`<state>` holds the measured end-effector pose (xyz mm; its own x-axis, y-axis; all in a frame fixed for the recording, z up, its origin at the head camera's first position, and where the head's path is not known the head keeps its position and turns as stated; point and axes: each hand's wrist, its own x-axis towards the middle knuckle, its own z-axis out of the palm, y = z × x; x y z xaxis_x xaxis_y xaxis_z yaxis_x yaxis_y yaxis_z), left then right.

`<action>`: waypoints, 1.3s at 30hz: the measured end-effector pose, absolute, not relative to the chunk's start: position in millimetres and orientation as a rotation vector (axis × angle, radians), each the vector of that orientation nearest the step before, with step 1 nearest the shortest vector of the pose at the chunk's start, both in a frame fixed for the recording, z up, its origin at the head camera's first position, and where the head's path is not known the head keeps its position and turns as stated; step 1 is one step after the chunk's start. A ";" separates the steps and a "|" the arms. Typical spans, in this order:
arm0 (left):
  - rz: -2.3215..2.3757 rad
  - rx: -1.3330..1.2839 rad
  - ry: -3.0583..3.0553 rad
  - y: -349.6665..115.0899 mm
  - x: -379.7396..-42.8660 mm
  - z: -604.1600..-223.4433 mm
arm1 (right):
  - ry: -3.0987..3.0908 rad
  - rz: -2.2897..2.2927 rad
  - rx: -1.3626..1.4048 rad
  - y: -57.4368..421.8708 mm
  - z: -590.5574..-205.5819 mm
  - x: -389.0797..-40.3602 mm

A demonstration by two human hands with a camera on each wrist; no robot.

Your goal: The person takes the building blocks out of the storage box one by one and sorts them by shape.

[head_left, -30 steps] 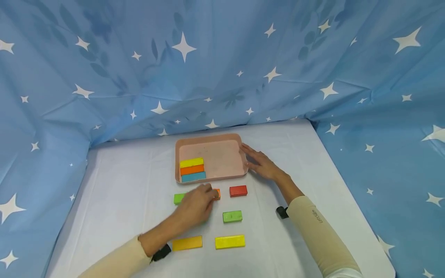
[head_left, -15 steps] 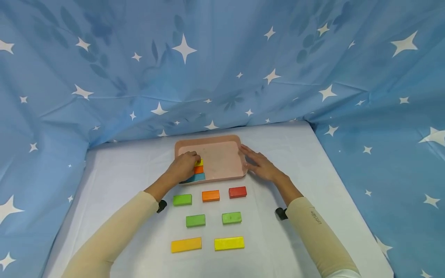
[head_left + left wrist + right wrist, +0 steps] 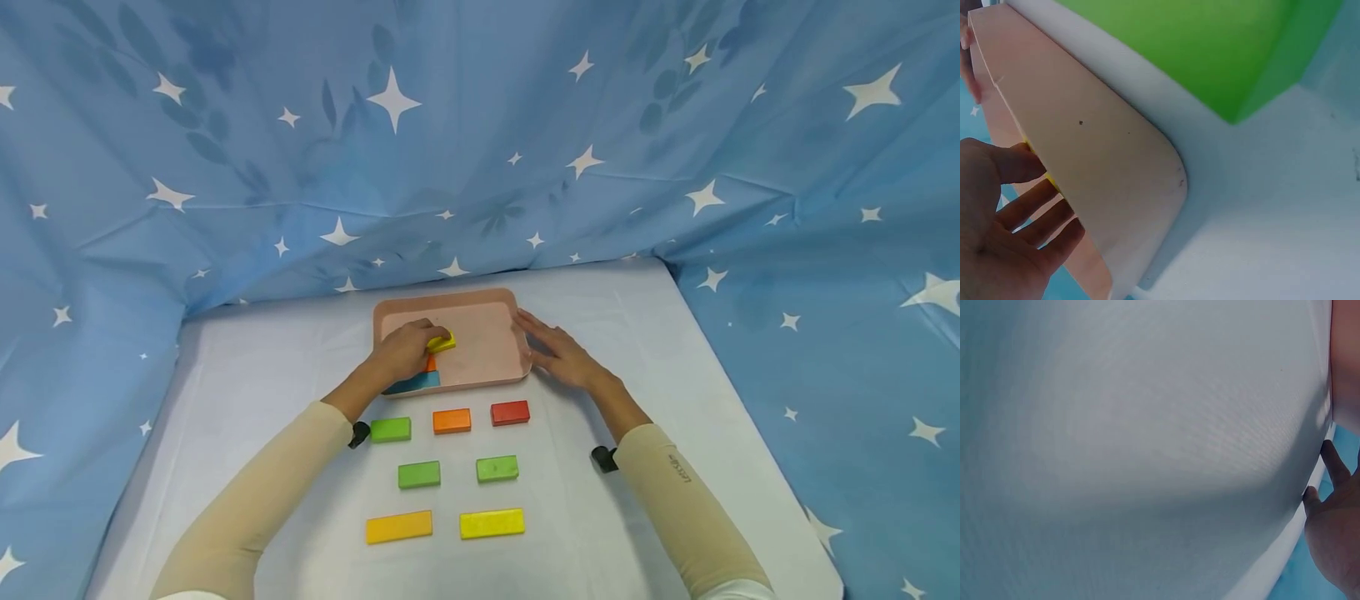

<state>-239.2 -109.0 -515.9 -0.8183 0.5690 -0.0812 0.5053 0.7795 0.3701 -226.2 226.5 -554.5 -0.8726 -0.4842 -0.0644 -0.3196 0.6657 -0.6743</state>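
My left hand (image 3: 406,347) reaches into the left part of a pink tray (image 3: 480,297) and pinches a yellow block (image 3: 442,342) between thumb and fingers. Beneath that hand lie an orange block (image 3: 431,364) and a blue block (image 3: 424,381), both partly covered. In the left wrist view, the tray's side wall hides most of the yellow block, and only slivers of it show by the thumb. My right hand (image 3: 561,355) rests with fingers spread against the tray's right end; the right wrist view catches its fingers (image 3: 1335,464) at the table's surface.
In front of the tray, a green block (image 3: 391,430), an orange block (image 3: 452,421) and a red block (image 3: 510,413) form a row. Nearer stand two more green blocks (image 3: 419,475), then a long amber block (image 3: 399,527) and a long yellow block (image 3: 492,523). A starry blue curtain (image 3: 480,167) surrounds the white table.
My left hand has gone from above the loose blocks into the tray. It has taken hold of the yellow block there and shifted it to the right. The right hand stays put.
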 end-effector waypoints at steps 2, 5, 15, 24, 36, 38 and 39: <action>0.491 0.850 2.774 -111.1 -239.5 -515.4 | 2.643 -1.008 -0.645 225.7 -554.2 -226.1; 0.485 0.843 2.753 -112.9 -239.3 -513.9 | 2.642 -1.006 -0.651 224.7 -554.7 -226.2; 0.437 0.816 2.786 -115.5 -240.3 -517.9 | 2.641 -0.996 -0.673 221.6 -558.3 -226.7; 0.431 0.965 2.844 -124.6 -219.0 -492.5 | 2.637 -0.993 -0.671 222.1 -556.4 -227.4; 0.386 1.139 2.694 -141.2 -125.4 -446.1 | 2.640 -0.990 -0.658 223.9 -554.6 -226.0; 0.382 1.146 2.640 -142.7 -107.1 -443.3 | 2.640 -0.995 -0.650 224.8 -553.4 -226.5; 0.377 1.151 2.608 -143.0 -98.3 -442.4 | 2.645 -0.994 -0.647 225.4 -553.2 -226.9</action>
<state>-98.3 -143.0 -442.4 -0.6502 0.7476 -0.1356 0.6787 0.6517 0.3386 -226.9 225.4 -553.2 -0.8724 -0.4840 -0.0689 -0.3188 0.6701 -0.6703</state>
